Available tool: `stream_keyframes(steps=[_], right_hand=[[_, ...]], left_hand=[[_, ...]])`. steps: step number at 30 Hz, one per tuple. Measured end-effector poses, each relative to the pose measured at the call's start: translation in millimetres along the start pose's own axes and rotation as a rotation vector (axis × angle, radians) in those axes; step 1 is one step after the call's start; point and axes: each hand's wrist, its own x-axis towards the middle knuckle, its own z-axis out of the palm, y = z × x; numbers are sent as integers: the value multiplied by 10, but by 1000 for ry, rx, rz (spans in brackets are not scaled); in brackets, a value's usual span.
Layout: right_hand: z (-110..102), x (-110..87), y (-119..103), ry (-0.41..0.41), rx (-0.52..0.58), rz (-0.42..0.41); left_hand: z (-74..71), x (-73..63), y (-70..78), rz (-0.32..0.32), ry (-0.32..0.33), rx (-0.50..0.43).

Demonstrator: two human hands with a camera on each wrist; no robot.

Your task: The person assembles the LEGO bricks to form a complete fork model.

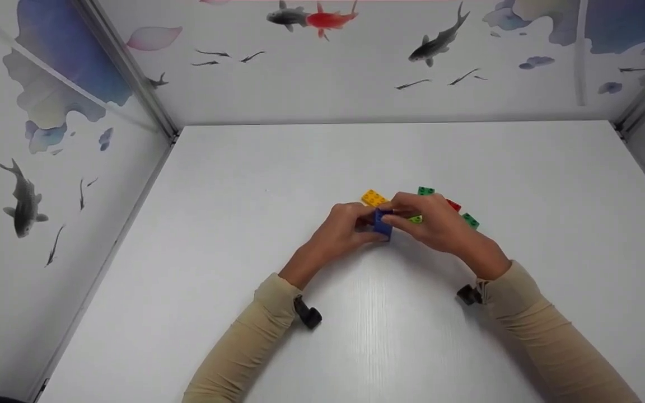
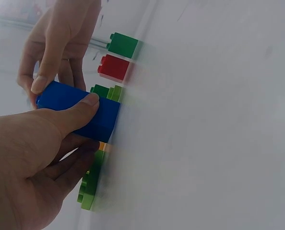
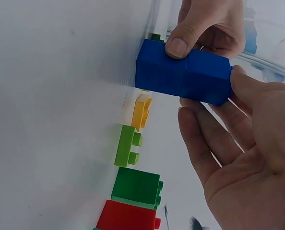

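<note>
Two blue toy bricks (image 3: 159, 69), one on the other with a thin seam between them, stand upright at the middle of the table. My left hand (image 1: 345, 226) grips the lower part, its thumb flat across the near side in the left wrist view. At the top, my right hand (image 1: 437, 224) pinches the upper brick (image 3: 206, 79) between thumb and fingers. Just behind the hands lie a yellow brick (image 1: 374, 197) and a lime green brick (image 1: 415, 219), the latter partly hidden by the right hand.
Beyond the right hand are a green brick (image 1: 425, 191), a red brick (image 1: 453, 205) and another green brick (image 1: 470, 220). The white table (image 1: 266, 162) is bordered by panels (image 1: 345, 84) with painted fish at the back and left.
</note>
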Motion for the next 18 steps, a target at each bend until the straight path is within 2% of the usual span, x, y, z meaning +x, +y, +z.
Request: stream_keyframes(steps=[18], right_hand=[[-9, -17, 22, 15, -16, -17]], left_hand=[[-18, -18, -2, 17, -4, -12]])
